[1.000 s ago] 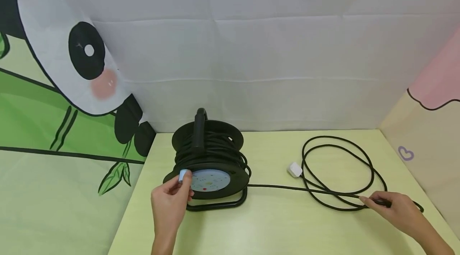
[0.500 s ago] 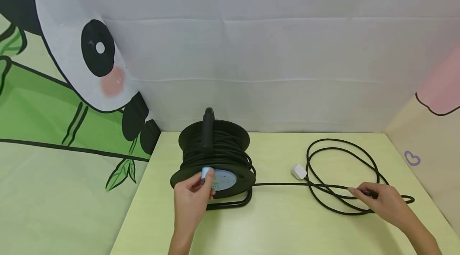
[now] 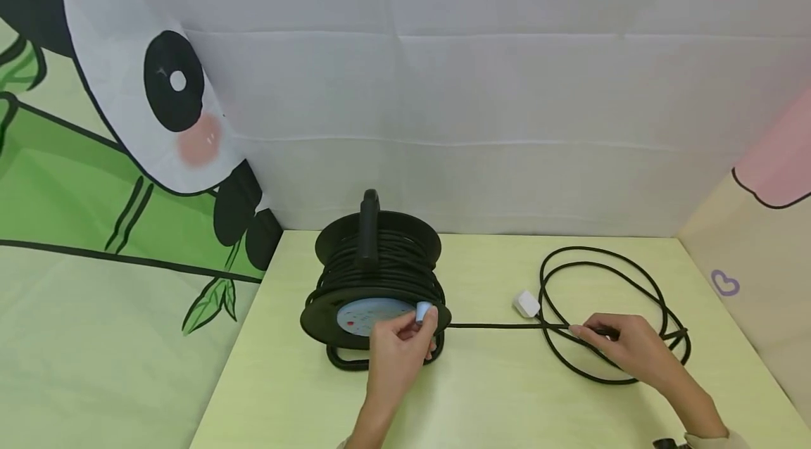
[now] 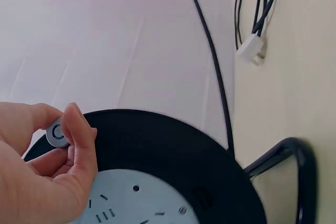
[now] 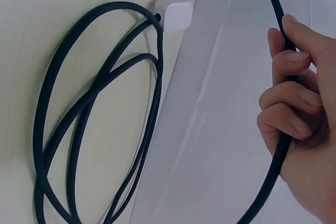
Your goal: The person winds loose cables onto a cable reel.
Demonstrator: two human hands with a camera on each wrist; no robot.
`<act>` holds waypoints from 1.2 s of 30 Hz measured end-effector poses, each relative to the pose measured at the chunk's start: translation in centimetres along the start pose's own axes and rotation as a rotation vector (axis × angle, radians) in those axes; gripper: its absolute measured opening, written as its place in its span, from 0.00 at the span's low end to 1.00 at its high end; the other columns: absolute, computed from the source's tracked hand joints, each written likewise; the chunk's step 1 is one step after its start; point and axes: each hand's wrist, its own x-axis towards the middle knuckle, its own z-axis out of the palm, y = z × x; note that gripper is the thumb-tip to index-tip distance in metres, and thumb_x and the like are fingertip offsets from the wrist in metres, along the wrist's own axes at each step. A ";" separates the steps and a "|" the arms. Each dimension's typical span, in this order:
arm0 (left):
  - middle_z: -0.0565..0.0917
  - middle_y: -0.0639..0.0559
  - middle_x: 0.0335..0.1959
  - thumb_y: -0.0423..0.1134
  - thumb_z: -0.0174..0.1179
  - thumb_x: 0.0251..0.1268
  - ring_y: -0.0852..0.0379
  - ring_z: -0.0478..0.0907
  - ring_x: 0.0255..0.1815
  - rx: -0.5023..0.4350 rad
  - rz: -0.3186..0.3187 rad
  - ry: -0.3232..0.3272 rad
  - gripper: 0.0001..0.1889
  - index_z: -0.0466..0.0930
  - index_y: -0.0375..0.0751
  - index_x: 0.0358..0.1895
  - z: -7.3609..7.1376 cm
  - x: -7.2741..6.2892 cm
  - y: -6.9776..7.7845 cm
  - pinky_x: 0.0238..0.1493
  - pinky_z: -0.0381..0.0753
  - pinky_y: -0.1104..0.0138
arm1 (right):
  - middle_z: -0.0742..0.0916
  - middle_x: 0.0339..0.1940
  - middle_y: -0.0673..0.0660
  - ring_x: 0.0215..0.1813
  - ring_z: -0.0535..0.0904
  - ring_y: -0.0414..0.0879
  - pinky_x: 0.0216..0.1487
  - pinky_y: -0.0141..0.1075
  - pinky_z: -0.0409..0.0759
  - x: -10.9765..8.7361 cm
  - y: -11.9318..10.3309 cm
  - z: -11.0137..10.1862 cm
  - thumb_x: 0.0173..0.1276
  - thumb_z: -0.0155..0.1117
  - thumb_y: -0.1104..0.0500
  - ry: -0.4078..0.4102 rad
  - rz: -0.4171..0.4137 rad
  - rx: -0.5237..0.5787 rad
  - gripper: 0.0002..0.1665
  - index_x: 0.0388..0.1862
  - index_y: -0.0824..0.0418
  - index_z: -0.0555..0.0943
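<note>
A black cable reel point(image 3: 375, 294) with a blue socket disc point(image 3: 364, 314) on its front stands left of the table's middle. My left hand point(image 3: 399, 357) pinches the small light-blue crank knob point(image 3: 423, 311) at the right of the reel's front flange; the left wrist view shows the round end of this knob point(image 4: 56, 134) between thumb and fingers. From the reel a straight stretch of black cable point(image 3: 494, 326) runs right to my right hand point(image 3: 627, 347). That hand's fingers curl round the cable point(image 5: 287, 145), as the right wrist view shows.
Loose cable loops point(image 3: 608, 252) lie on the table point(image 3: 494, 400) at the right, ending in a white plug point(image 3: 526, 304). A black handle point(image 3: 369, 231) rises above the reel. A printed cloth point(image 3: 481, 97) hangs behind the table and at both sides.
My left hand has carried the knob from the left of the reel's front round to its right. My right hand has moved left toward the reel with the cable, and the loose loops have shortened.
</note>
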 end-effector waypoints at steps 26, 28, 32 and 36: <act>0.82 0.52 0.13 0.38 0.70 0.66 0.62 0.78 0.13 0.173 -0.164 0.045 0.11 0.89 0.35 0.27 0.5 -0.7 -8.8 0.19 0.78 0.72 | 0.76 0.18 0.31 0.19 0.64 0.30 0.22 0.29 0.64 2.0 -2.0 -0.5 0.64 0.77 0.51 0.017 -0.100 -0.060 0.12 0.25 0.36 0.84; 0.82 0.52 0.13 0.37 0.70 0.66 0.62 0.78 0.13 0.201 -0.177 0.059 0.11 0.89 0.34 0.28 -0.4 -0.7 -9.6 0.20 0.78 0.72 | 0.75 0.17 0.31 0.18 0.62 0.30 0.21 0.29 0.63 1.9 -1.7 -0.7 0.63 0.78 0.52 0.037 -0.107 -0.061 0.12 0.26 0.36 0.84; 0.83 0.51 0.14 0.38 0.70 0.65 0.62 0.79 0.14 0.245 -0.198 0.087 0.12 0.89 0.32 0.28 -2.1 -0.8 -10.8 0.19 0.77 0.72 | 0.74 0.15 0.33 0.18 0.61 0.30 0.21 0.28 0.63 2.1 -1.2 -1.0 0.63 0.78 0.54 0.056 -0.105 -0.051 0.11 0.27 0.38 0.86; 0.84 0.48 0.15 0.38 0.70 0.65 0.60 0.79 0.14 0.258 -0.206 0.104 0.13 0.89 0.32 0.27 -3.7 -0.9 -11.4 0.19 0.76 0.72 | 0.76 0.16 0.37 0.19 0.64 0.33 0.21 0.30 0.65 2.3 -1.2 -1.3 0.64 0.78 0.55 0.048 -0.069 0.008 0.07 0.29 0.44 0.87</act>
